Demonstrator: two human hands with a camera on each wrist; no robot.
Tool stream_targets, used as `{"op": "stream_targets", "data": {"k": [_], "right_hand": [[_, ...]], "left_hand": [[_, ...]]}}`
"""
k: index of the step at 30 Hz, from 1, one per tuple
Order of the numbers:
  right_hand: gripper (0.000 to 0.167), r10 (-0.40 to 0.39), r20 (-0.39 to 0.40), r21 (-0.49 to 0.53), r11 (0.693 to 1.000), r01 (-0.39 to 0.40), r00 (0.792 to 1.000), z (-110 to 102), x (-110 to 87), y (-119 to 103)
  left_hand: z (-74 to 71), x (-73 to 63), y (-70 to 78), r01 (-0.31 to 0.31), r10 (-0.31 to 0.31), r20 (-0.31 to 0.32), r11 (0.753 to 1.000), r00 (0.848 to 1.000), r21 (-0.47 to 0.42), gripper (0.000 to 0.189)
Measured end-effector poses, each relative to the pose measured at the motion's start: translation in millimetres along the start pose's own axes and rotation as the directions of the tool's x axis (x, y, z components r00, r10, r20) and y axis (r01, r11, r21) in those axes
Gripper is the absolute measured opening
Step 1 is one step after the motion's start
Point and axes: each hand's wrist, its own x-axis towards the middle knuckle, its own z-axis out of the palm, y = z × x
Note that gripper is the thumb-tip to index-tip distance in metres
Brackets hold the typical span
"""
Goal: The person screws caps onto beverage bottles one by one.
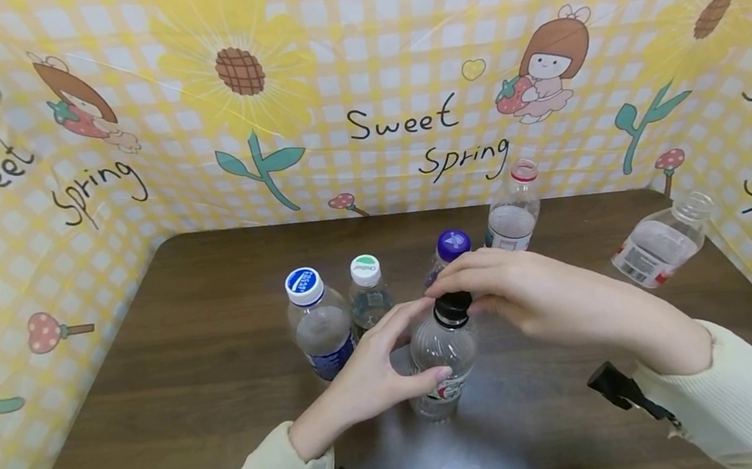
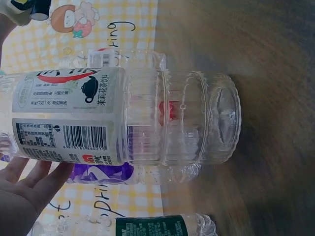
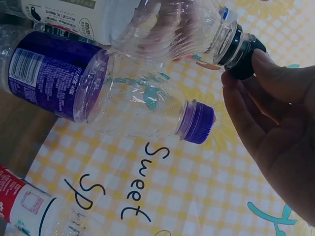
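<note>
A clear plastic bottle (image 1: 443,344) with a black cap (image 1: 453,309) stands upright on the dark wooden table. My left hand (image 1: 374,374) holds its body from the left, thumb across the front and fingers round the far side. From the right, my right hand (image 1: 536,293) pinches the black cap between thumb and fingers, as the right wrist view also shows. In the left wrist view the bottle's pale label (image 2: 66,118) carries a teapot picture and a barcode. Right behind the held bottle stands a purple-capped bottle (image 3: 142,98), partly hidden by my right hand in the head view.
Left of the held bottle stand a blue-and-white-capped bottle (image 1: 320,326) and a smaller bottle with a white-and-green cap (image 1: 365,270). An uncapped bottle (image 1: 512,220) is at the back, another (image 1: 656,249) at the right. Checked cloth (image 1: 363,58) walls the table (image 1: 154,368) behind and at both sides.
</note>
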Motion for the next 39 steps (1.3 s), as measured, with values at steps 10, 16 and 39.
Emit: {"op": "stream_targets", "data": {"k": [10,16,39], "right_hand": [[0.041,-0.049,0.012,-0.002,0.999,0.049,0.999,-1.2,1.2,2.0],[0.043,-0.077,0.017,-0.017,0.997,0.078,0.997,-3.2,1.5,2.4],[0.043,0.05,-0.005,-0.031,0.998,-0.05,0.999,-1.8,4.6,-1.0]], "left_hand": [[4.2,0.2,-4.0,0.037,-0.037,-0.024,0.999,0.999,-0.011,0.081],[5.0,0.2,-5.3,0.034,-0.034,-0.025,0.999,0.999,-0.023,0.079],[5.6,0.7,-5.0,0.036,-0.036,-0.009,0.999,0.999,-0.039,0.079]]}}
